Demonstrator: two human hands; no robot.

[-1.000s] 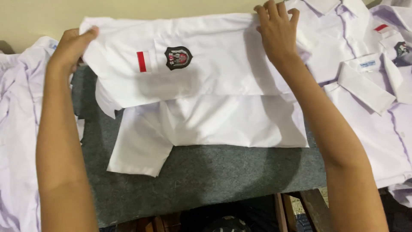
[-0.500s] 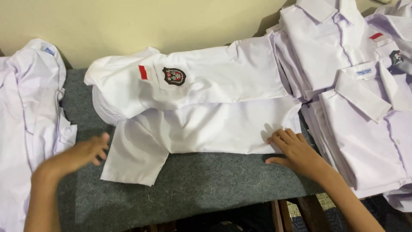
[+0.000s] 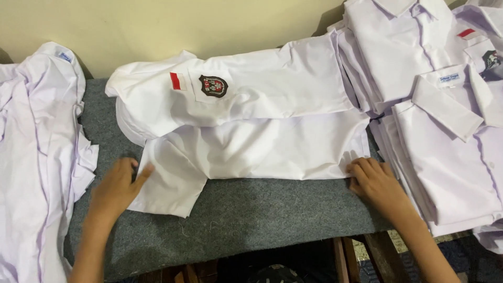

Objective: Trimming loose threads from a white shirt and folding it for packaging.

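A white short-sleeved shirt (image 3: 251,126) lies partly folded on a grey felt-covered table (image 3: 251,220). Its upper half is folded over, showing a chest pocket with a dark crest badge (image 3: 213,86) and a small red and white patch beside it. My left hand (image 3: 119,188) rests with fingers spread on the shirt's loose sleeve at the lower left. My right hand (image 3: 373,181) touches the shirt's lower right corner, fingers curled at the hem. Neither hand has lifted the cloth.
A stack of folded white shirts (image 3: 445,105) fills the right side, partly overlapping the table edge. A heap of unfolded white shirts (image 3: 36,157) lies at the left. A pale wall (image 3: 209,26) runs behind. Dark wooden slats show below the table's front edge.
Both hands laid the shirt's upper half down over its lower part, then came down to the near edge. The left hand has moved onto the sleeve; the right stays at the corner.
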